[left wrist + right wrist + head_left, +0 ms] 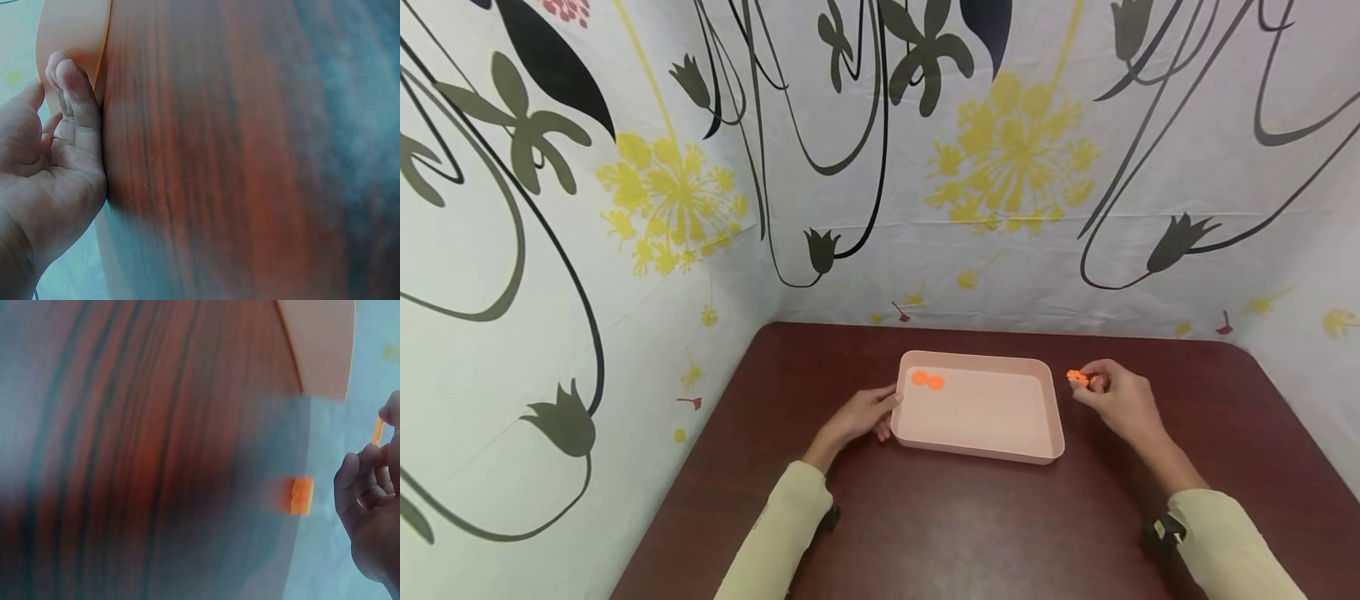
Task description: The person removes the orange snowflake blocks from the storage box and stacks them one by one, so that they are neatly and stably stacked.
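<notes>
A shallow pink tray lies on the dark red-brown table. Two flat orange flower-shaped pieces rest side by side in its far left corner. My left hand holds the tray's left side, thumb at the rim and fingers along the outer wall. To the right of the tray, my right hand pinches another orange flower-shaped piece between thumb and fingers. That piece appears edge-on in the right wrist view. A separate orange piece stands on the table near this hand.
The wood-grained table extends around the tray, with its far edge close behind. A patterned white cloth hangs behind and to the left of the table. Dark bands with devices sit on the wrists.
</notes>
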